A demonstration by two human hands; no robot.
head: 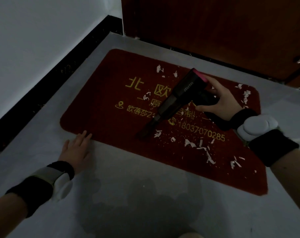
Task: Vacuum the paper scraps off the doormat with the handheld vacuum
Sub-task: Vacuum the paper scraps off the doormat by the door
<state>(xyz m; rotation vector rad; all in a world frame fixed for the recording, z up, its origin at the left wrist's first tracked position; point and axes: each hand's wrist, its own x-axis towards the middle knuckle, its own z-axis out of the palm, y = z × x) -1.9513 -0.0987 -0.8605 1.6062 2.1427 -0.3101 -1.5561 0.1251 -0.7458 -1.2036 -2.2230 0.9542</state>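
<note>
Dim entryway: grey floor (145,194), white wall with black skirting (47,79) at 10 o'clock, brown door (214,28) at 12–1 o'clock.

One red doormat (114,121) lies on the floor just in front of the door, skewed to it, with yellow print and a phone number on top.

One handheld vacuum (181,98), black with a pink end cap, is over the mat's centre. Right hand (219,100) is wrapped round its grip. Body is tilted so the narrow nozzle (145,131) points down toward 7 o'clock, tip at or just above the pile; contact can't be confirmed. Likely reason: a low angle keeps the slot close to the scraps.

Left hand (77,150) lies flat, fingers straight, tips on the mat's near-left edge at 8 o'clock. Probably pinning the mat so suction doesn't lift or drag it.

Paper scraps (202,148): white, too many and too small to count. Roughly four clusters: 12 o'clock near the door, 2 o'clock at the right edge, a few mid-mat left of the vacuum, and the densest band at 4–5 o'clock, right of the nozzle. Left third of the mat looks free of scraps.

Two wrist bands, one on each arm.
</note>
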